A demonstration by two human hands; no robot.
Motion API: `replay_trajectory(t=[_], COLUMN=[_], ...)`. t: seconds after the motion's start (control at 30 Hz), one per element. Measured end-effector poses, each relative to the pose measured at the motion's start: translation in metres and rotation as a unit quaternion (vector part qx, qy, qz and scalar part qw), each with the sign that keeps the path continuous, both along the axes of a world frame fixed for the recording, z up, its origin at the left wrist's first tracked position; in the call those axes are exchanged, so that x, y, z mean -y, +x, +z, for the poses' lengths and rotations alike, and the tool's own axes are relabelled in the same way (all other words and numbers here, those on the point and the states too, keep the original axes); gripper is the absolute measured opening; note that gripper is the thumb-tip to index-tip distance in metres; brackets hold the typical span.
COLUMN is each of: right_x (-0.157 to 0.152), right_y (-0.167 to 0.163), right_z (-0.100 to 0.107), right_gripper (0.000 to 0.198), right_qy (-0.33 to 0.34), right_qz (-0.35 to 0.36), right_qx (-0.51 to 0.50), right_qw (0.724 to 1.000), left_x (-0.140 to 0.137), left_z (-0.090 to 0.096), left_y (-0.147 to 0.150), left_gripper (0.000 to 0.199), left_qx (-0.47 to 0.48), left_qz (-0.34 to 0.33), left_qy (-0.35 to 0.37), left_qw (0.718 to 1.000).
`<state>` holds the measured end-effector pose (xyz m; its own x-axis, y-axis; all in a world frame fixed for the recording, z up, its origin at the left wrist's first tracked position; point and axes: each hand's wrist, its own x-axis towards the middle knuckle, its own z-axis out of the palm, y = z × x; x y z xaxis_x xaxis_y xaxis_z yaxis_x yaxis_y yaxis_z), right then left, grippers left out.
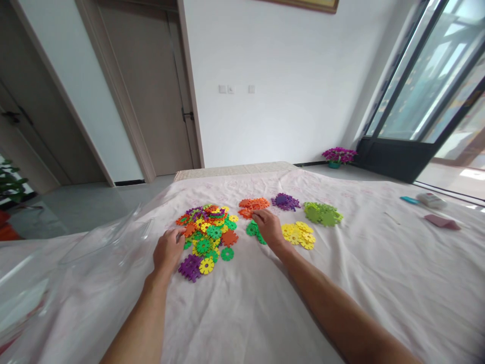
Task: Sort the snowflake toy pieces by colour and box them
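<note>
A mixed heap of flat plastic interlocking pieces (204, 232), orange, green, yellow and purple, lies on the cloth. My left hand (166, 250) is at its left edge, fingers curled beside an orange piece (190, 230); what they hold, if anything, is unclear. My right hand (268, 226) has its fingers pinched at the near edge of the orange pile (254, 203), seemingly on an orange piece (245, 214). Partly under that hand lie green round pieces (251, 229). Yellow round pieces (299, 234) sit right of the wrist. Farther back are purple (285, 201) and light green (323, 214) piles.
A pinkish cloth (242, 313) with wrinkles covers the surface. Clear plastic packaging (102, 242) lies at left. At far right are a white packet (432, 200), a blue item (409, 200) and a pink item (442, 222). Behind stand a wall and doors.
</note>
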<state>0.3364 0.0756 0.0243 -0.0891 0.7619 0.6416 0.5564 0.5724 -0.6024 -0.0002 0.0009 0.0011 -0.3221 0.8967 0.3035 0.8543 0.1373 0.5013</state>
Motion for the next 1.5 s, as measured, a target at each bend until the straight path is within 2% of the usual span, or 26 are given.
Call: replay_trajectory(t=[0.27, 0.37, 0.5, 0.57, 0.67, 0.8, 0.83, 0.93, 1.0, 1.13, 1.27, 1.5], right_x=[-0.021, -0.026, -0.026, -0.022, -0.014, 0.002, 0.007, 0.019, 0.025, 0.029, 0.027, 0.019], right_y=[0.025, 0.026, 0.023, 0.021, 0.014, -0.004, -0.009, -0.022, -0.028, -0.032, -0.027, -0.015], right_z=[0.002, -0.003, -0.009, -0.008, -0.004, 0.000, 0.000, -0.002, -0.004, -0.003, 0.002, 0.011], right_gripper=[0.020, 0.019, 0.028, 0.032, 0.029, 0.020, 0.022, 0.047, 0.056, 0.045, 0.050, 0.036], right_qy=[0.060, 0.052, 0.002, 0.004, 0.026, 0.036, 0.035, 0.027, 0.020, 0.008, -0.002, -0.112], right_qz=[-0.120, -0.124, -0.109, -0.103, -0.057, 0.074, 0.102, 0.157, 0.175, 0.211, 0.210, 0.242], right_qx=[-0.042, -0.026, 0.063, 0.103, 0.135, 0.173, 0.187, 0.239, 0.267, 0.279, 0.266, 0.187], right_qw=[0.990, 0.991, 0.992, 0.989, 0.989, 0.981, 0.976, 0.958, 0.947, 0.937, 0.941, 0.946], left_x=[-0.001, -0.001, -0.001, -0.001, -0.001, -0.001, 0.000, 0.000, 0.000, 0.001, 0.000, 0.000], left_z=[-0.001, -0.002, -0.003, -0.003, -0.003, -0.002, -0.002, -0.001, -0.001, 0.000, 0.000, 0.000], left_y=[-0.001, -0.001, -0.001, -0.001, -0.002, -0.001, -0.001, 0.000, 0.000, 0.001, 0.000, 0.001], left_gripper=[0.031, 0.031, 0.031, 0.031, 0.030, 0.030, 0.030, 0.030, 0.031, 0.032, 0.031, 0.030], left_qx=[-0.003, -0.004, -0.005, -0.005, -0.004, 0.002, 0.003, 0.002, -0.002, -0.008, -0.008, -0.001], left_qz=[-0.003, -0.002, -0.003, 0.001, 0.001, -0.002, -0.001, -0.001, -0.003, -0.003, -0.001, -0.004], left_qy=[0.009, 0.009, 0.010, 0.008, 0.008, 0.009, 0.008, 0.007, 0.009, 0.012, 0.013, 0.012], left_qw=[1.000, 1.000, 1.000, 1.000, 1.000, 1.000, 1.000, 1.000, 1.000, 1.000, 1.000, 1.000])
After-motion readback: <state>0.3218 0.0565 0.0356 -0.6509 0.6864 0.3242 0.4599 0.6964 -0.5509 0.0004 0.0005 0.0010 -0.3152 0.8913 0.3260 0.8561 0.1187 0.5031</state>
